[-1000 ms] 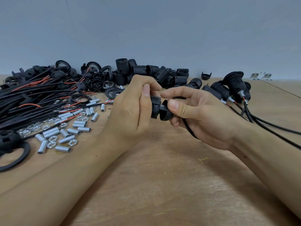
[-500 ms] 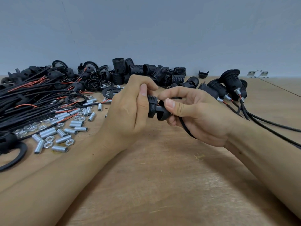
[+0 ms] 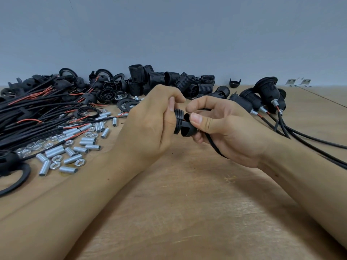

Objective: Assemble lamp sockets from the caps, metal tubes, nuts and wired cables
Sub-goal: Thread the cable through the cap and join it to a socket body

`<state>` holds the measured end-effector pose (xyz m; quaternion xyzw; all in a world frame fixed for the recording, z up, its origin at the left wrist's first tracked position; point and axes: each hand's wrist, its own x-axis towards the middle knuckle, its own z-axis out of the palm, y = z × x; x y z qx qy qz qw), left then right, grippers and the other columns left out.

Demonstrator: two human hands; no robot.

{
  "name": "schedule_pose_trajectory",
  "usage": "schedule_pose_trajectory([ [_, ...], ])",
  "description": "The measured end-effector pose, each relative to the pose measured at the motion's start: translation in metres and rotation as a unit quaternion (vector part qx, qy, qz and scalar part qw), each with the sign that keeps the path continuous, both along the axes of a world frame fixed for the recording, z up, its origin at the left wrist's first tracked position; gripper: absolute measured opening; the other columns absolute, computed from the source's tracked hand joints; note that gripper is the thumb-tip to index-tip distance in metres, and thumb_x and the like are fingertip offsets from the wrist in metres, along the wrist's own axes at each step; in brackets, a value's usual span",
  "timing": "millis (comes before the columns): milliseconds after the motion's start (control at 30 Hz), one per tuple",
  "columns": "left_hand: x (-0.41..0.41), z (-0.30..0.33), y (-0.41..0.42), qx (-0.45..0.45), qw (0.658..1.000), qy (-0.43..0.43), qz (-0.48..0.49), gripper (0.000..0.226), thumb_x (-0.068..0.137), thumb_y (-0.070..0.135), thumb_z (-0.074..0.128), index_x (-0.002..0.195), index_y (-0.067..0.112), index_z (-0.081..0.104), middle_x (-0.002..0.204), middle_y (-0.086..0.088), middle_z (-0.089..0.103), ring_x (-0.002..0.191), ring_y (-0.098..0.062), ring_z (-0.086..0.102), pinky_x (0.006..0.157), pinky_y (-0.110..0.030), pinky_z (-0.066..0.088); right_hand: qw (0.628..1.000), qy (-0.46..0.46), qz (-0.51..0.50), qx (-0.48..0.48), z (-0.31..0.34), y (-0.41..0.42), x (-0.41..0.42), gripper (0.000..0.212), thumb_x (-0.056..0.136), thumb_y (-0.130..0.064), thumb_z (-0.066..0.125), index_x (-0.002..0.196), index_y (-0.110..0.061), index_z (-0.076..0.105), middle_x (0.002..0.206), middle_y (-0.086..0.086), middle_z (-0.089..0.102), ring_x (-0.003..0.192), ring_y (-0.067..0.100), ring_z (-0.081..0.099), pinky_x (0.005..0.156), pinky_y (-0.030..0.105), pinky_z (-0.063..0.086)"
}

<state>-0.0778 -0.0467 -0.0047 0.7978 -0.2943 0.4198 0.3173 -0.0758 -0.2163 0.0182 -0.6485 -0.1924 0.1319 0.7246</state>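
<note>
We hold the two halves of one lamp socket just above the bare wooden table (image 3: 187, 212), in front of everything else. Our left hand (image 3: 148, 132) is curled round the black ribbed plastic socket body (image 3: 178, 119), thumb laid along its side, which keeps the threaded end steady and facing right. Our right hand (image 3: 225, 128) pinches the black domed plastic cap (image 3: 186, 127) between thumb and forefinger, its open mouth turned toward the ribbed body and touching it. A thin black cable (image 3: 214, 145) runs out from behind the cap, under the right palm; it seems to be threaded through the cap already. A sliver of red wire shows in the gap between the two parts. We judge the step in hand to be mating cap to body, so the grip on the cap is light enough to twist.

Left of the socket body lie the supplies within easy reach: loose short silver metal tubes (image 3: 80, 150) and silver hex nuts (image 3: 56, 158), and beyond them a heap of black cables with red leads (image 3: 37, 113). Behind the hands sits a pile of spare black ribbed socket bodies (image 3: 159, 81). To the right, finished sockets with cables attached (image 3: 266, 94) lie set apart from the raw parts.
</note>
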Motion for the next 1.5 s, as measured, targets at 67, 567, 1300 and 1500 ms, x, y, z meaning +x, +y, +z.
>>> schedule_pose_trajectory([
  [67, -0.001, 0.002, 0.001, 0.027, 1.0, -0.006, -0.002, 0.031, 0.102, 0.011, 0.034, 0.106, -0.006, 0.059, 0.095, 0.001, 0.051, 0.08, -0.013, 0.052, 0.074, -0.014, 0.038, 1.0, 0.0, 0.0, -0.003, 0.0, 0.0, 0.0, 0.01, 0.088, 0.001, 0.057, 0.093, -0.007, 0.057, 0.085, 0.012, 0.056, 0.071, 0.023, 0.045, 0.056, 0.022, 0.044],
  [567, -0.008, -0.001, -0.009, -0.03, 0.998, -0.013, 0.057, 0.03, 0.103, 0.012, 0.033, 0.11, -0.005, 0.057, 0.092, -0.006, 0.056, 0.078, -0.012, 0.05, 0.072, -0.014, 0.037, 1.0, -0.025, 0.014, 0.01, -0.001, -0.003, 0.0, 0.027, 0.072, -0.016, 0.065, 0.097, -0.008, 0.059, 0.081, 0.008, 0.061, 0.057, 0.015, 0.051, 0.059, 0.024, 0.048],
  [1300, -0.001, -0.009, -0.005, -0.064, 0.997, 0.021, -0.028, 0.027, 0.103, 0.01, 0.03, 0.115, 0.0, 0.052, 0.087, -0.005, 0.057, 0.078, -0.013, 0.056, 0.07, -0.028, 0.044, 1.0, 0.017, 0.006, 0.003, -0.004, -0.002, -0.001, 0.042, 0.07, -0.017, 0.067, 0.108, -0.001, 0.062, 0.081, 0.012, 0.065, 0.06, 0.018, 0.058, 0.062, 0.026, 0.054],
  [1500, -0.001, -0.009, -0.005, -0.102, 0.993, 0.039, -0.053, 0.023, 0.104, 0.006, 0.028, 0.112, 0.007, 0.05, 0.083, -0.005, 0.056, 0.074, -0.017, 0.056, 0.068, -0.035, 0.045, 0.998, 0.056, 0.041, 0.007, 0.0, -0.005, 0.0, 0.046, 0.07, -0.014, 0.069, 0.113, 0.001, 0.063, 0.094, 0.017, 0.064, 0.059, 0.014, 0.057, 0.06, 0.023, 0.052],
])
